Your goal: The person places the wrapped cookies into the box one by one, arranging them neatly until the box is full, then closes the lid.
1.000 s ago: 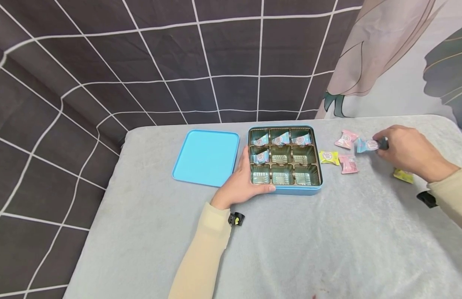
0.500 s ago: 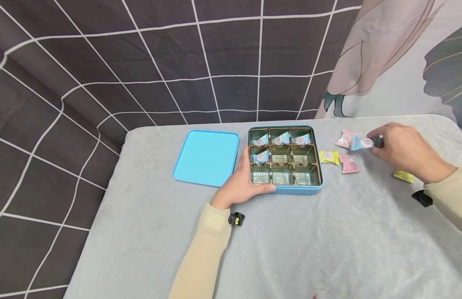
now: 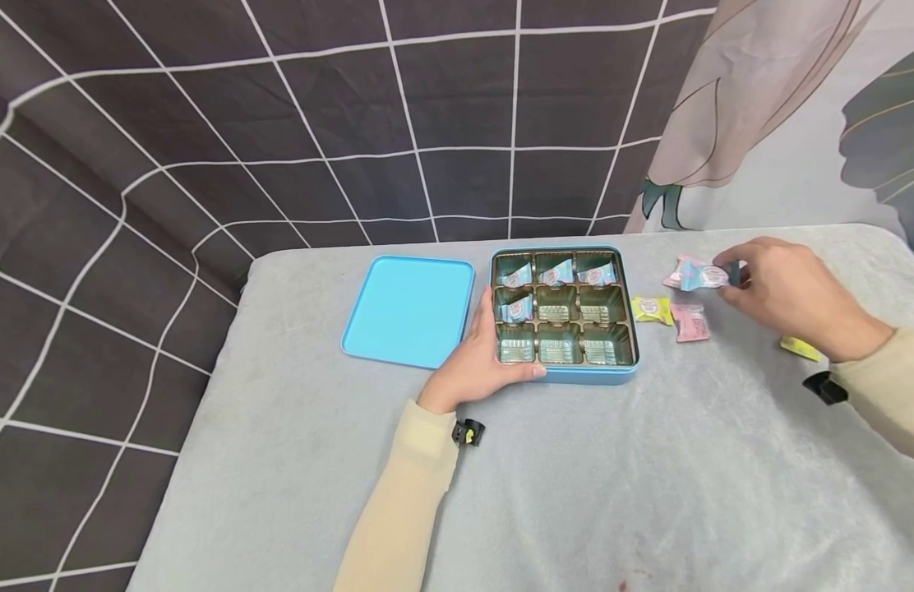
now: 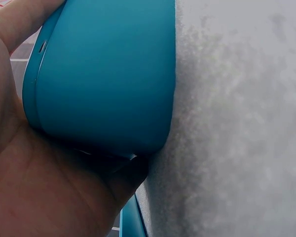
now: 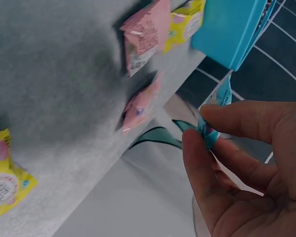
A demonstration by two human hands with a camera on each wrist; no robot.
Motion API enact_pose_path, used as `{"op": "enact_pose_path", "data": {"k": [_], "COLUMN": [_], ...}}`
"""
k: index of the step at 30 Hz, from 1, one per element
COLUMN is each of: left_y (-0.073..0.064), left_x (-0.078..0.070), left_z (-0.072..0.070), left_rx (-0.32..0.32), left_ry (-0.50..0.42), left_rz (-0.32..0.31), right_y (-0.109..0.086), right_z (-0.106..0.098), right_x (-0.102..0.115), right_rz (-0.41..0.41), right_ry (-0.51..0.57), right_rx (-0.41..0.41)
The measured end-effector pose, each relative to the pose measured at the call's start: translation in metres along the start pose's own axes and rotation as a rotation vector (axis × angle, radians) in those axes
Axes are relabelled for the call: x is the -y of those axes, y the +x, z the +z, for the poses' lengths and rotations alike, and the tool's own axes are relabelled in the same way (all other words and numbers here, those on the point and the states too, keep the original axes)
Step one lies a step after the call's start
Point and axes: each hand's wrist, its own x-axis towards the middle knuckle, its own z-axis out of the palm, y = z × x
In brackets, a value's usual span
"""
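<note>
My right hand [image 3: 786,292] pinches a blue wrapped candy [image 3: 703,276] between thumb and fingertips, above the table and overlapping a pink candy [image 3: 675,273] in the head view. In the right wrist view the blue candy [image 5: 214,111] shows edge-on in the fingers. My left hand [image 3: 475,366] grips the near left corner of a blue tin [image 3: 586,376], thumb along its front side and fingers along its left side. The tin has a gold divided tray; blue candies [image 3: 516,310] fill the back row and the middle row's left compartment.
The tin's blue lid [image 3: 408,311] lies left of the tin. Right of the tin are a yellow candy [image 3: 652,310] and another pink candy [image 3: 691,322]. A second yellow candy [image 3: 800,348] lies below my right forearm. A dark gridded curtain [image 3: 457,189] hangs behind the table.
My right hand has moved left with the blue candy, which now overlaps the back pink candy in the head view. The left hand and the tin have stayed put.
</note>
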Motion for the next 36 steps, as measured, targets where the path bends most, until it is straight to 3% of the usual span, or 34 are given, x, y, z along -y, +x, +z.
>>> {"op": "enact_pose_path", "data": {"k": [28, 36], "left_y": [0.0, 0.0], "left_x": [-0.001, -0.001], "left_z": [-0.001, 0.0], "left_rx": [0.007, 0.002], "left_ry": [-0.001, 0.007], "left_rz": [-0.003, 0.002], "right_y": [0.012, 0.015], "right_z": [0.007, 0.006], "right_x": [0.04, 0.048], "right_rz": [-0.08, -0.075], "right_ry": [0.055, 0.074], "right_rx": [-0.081, -0.052]}}
